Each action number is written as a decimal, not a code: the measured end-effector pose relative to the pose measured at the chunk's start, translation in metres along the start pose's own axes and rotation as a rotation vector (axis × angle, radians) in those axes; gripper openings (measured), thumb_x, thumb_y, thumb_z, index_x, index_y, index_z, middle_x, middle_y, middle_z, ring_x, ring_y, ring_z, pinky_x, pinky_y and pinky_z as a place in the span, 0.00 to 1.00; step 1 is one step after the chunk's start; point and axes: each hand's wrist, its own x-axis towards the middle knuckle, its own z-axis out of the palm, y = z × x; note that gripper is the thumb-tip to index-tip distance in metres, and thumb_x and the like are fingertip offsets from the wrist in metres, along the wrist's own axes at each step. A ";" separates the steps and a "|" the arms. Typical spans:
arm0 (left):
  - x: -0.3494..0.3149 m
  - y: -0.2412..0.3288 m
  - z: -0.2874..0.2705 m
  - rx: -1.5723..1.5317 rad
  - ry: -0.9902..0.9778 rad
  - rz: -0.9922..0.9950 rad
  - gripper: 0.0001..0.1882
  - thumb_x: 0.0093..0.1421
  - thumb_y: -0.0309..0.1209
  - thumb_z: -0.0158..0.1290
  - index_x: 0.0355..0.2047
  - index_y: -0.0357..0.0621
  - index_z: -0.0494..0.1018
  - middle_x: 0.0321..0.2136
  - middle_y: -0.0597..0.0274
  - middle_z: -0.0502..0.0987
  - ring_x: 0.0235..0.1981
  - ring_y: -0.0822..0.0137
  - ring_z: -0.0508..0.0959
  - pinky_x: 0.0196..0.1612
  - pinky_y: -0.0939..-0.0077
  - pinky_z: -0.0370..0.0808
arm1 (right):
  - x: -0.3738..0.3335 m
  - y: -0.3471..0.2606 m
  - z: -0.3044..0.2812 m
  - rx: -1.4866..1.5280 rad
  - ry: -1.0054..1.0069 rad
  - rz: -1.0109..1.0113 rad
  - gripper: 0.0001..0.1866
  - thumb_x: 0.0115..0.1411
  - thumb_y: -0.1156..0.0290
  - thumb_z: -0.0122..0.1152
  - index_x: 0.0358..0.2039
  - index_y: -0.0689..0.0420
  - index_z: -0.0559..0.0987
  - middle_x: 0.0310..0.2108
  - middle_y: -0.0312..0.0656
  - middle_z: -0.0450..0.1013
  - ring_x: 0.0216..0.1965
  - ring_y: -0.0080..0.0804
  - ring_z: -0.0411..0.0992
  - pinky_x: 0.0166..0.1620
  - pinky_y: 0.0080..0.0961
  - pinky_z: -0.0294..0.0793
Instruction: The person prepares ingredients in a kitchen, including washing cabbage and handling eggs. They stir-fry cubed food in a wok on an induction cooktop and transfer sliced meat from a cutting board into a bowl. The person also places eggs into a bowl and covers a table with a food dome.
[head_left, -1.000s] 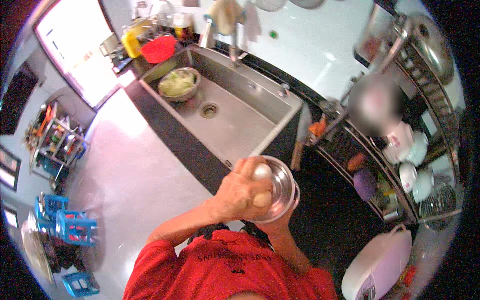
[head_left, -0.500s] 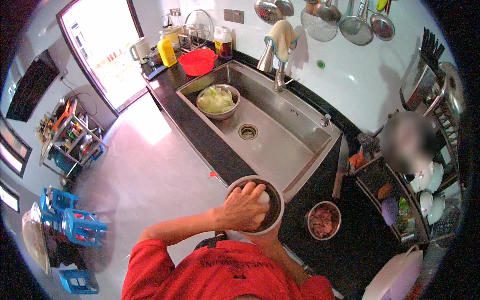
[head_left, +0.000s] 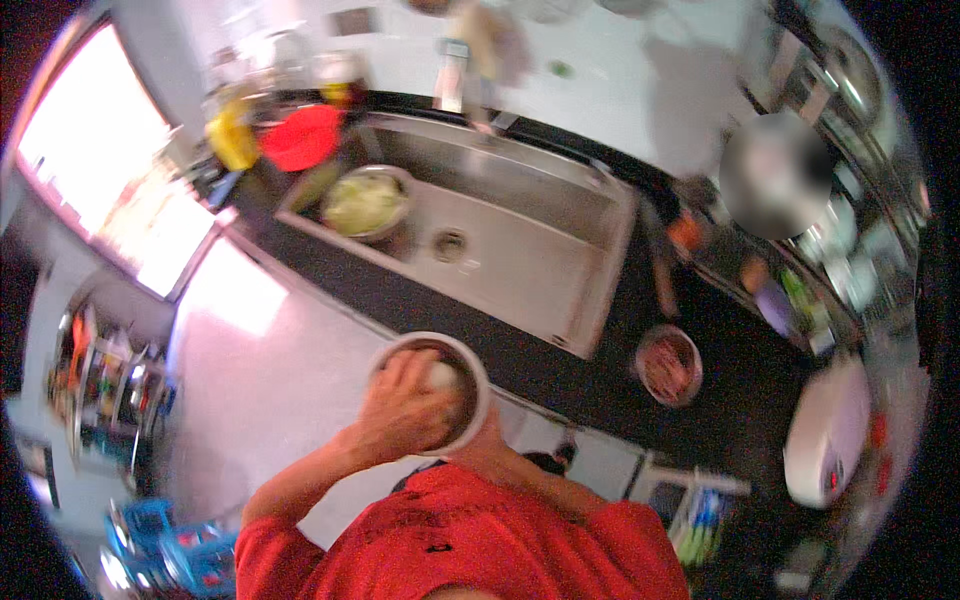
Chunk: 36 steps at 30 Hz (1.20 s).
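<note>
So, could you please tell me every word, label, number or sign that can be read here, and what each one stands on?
None can be read.
Red shirt: dark print on the chest, too blurred to read.
Yellow bottle: any label is too small and blurred.
White appliance: any marking is too blurred.
Metal bowl: no lettering shows.

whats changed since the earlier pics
The held bowl has moved left along the counter; the meat to its right, hidden at first, now shows. One egg shows, not two. The left hand stays at the held bowl, the right hand supporting it; the greens stay in the sink.
</note>
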 end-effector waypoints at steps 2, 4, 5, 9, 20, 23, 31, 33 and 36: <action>-0.005 -0.003 0.000 0.042 -0.012 0.007 0.13 0.42 0.38 0.55 0.31 0.55 0.74 0.46 0.50 0.64 0.45 0.52 0.65 0.38 0.61 0.69 | -0.004 0.016 -0.006 -0.208 -0.062 -0.093 0.46 0.42 0.56 0.65 0.59 0.51 0.52 0.57 0.43 0.54 0.58 0.35 0.55 0.58 0.40 0.56; -0.010 0.002 0.001 0.046 0.006 0.003 0.13 0.42 0.41 0.55 0.30 0.54 0.73 0.46 0.50 0.64 0.45 0.53 0.65 0.34 0.62 0.69 | -0.006 0.026 -0.008 -0.361 -0.100 -0.158 0.43 0.49 0.44 0.54 0.62 0.45 0.49 0.61 0.42 0.49 0.61 0.37 0.49 0.60 0.45 0.51; -0.014 0.005 -0.003 0.045 0.031 -0.004 0.13 0.42 0.42 0.55 0.29 0.54 0.73 0.46 0.50 0.64 0.45 0.53 0.65 0.33 0.62 0.69 | -0.004 0.030 -0.004 -0.164 -0.094 -0.099 0.45 0.47 0.46 0.57 0.61 0.46 0.49 0.60 0.42 0.49 0.62 0.37 0.49 0.61 0.43 0.49; -0.025 0.004 -0.018 0.048 0.067 -0.032 0.17 0.45 0.45 0.55 0.33 0.53 0.70 0.47 0.50 0.63 0.45 0.53 0.65 0.32 0.62 0.68 | -0.001 0.020 0.018 0.205 -0.086 0.165 0.50 0.42 0.59 0.69 0.60 0.51 0.48 0.59 0.43 0.51 0.61 0.35 0.48 0.63 0.40 0.44; -0.033 0.006 -0.016 -0.007 0.212 -0.289 0.23 0.46 0.44 0.57 0.42 0.50 0.68 0.51 0.53 0.64 0.54 0.53 0.61 0.53 0.55 0.59 | 0.017 0.025 0.004 0.026 -0.180 0.123 0.57 0.35 0.58 0.75 0.60 0.51 0.46 0.60 0.44 0.50 0.60 0.37 0.51 0.61 0.39 0.49; -0.030 0.001 -0.008 -0.012 0.257 -0.336 0.24 0.46 0.45 0.57 0.43 0.49 0.68 0.51 0.52 0.64 0.54 0.51 0.61 0.53 0.55 0.59 | 0.025 -0.003 0.017 0.008 -0.276 0.082 0.53 0.37 0.59 0.74 0.59 0.53 0.50 0.59 0.43 0.53 0.60 0.36 0.53 0.61 0.37 0.50; -0.020 -0.026 -0.015 -0.041 0.391 -0.553 0.23 0.47 0.28 0.55 0.45 0.40 0.67 0.48 0.46 0.65 0.50 0.48 0.64 0.53 0.56 0.61 | 0.056 -0.011 -0.002 -0.620 -0.331 -0.287 0.38 0.41 0.56 0.69 0.52 0.55 0.66 0.53 0.41 0.65 0.52 0.37 0.64 0.56 0.34 0.62; -0.029 -0.039 0.017 -0.602 0.591 -0.677 0.19 0.55 0.23 0.48 0.48 0.36 0.63 0.46 0.49 0.66 0.50 0.57 0.66 0.53 0.66 0.64 | 0.056 0.009 -0.007 0.991 -0.220 0.613 0.37 0.47 0.46 0.60 0.54 0.53 0.65 0.53 0.41 0.64 0.54 0.37 0.63 0.58 0.37 0.60; -0.006 -0.040 0.011 -1.096 0.519 -0.824 0.19 0.58 0.27 0.47 0.49 0.36 0.61 0.43 0.56 0.67 0.45 0.66 0.69 0.49 0.73 0.66 | 0.061 0.020 -0.024 0.876 -0.331 0.491 0.38 0.51 0.40 0.51 0.57 0.50 0.62 0.58 0.40 0.59 0.57 0.35 0.58 0.61 0.41 0.53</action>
